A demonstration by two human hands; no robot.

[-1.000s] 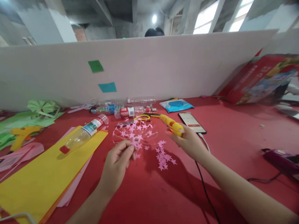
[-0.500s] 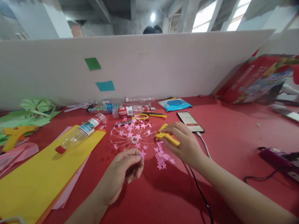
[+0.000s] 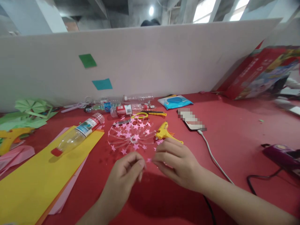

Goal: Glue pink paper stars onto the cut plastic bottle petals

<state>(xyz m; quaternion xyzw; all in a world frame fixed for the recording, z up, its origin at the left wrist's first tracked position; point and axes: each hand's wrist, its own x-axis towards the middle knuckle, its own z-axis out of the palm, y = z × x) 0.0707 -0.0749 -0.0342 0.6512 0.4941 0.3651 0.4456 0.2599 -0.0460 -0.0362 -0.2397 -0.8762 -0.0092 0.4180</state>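
Currently, left hand: its fingers are sitting curled, the thumb lying by the index finger; whether they are pinching anything, one cannot tell.
Right hand: its fingers are bending loosely together and pointing toward the left hand; blur is hiding whether they are gripping.
Pink star: it is showing between the two hands, just beside the right fingertips.
Plastic fan: it is lying spread just beyond the hands, its clear strips carrying more stars.
Glue gun: it is resting beyond the right hand, neither hand holding it.
Star handling: so thin a piece is probably calling for a light pinch at its points, keeping the face flat; fingers should be staying off the glue gun, which may be hot.
Red tabletop: it is bearing yellow paper under a bottle at left, and a phone at right.
White partition: it is standing along the far side; a lamp is shining above.
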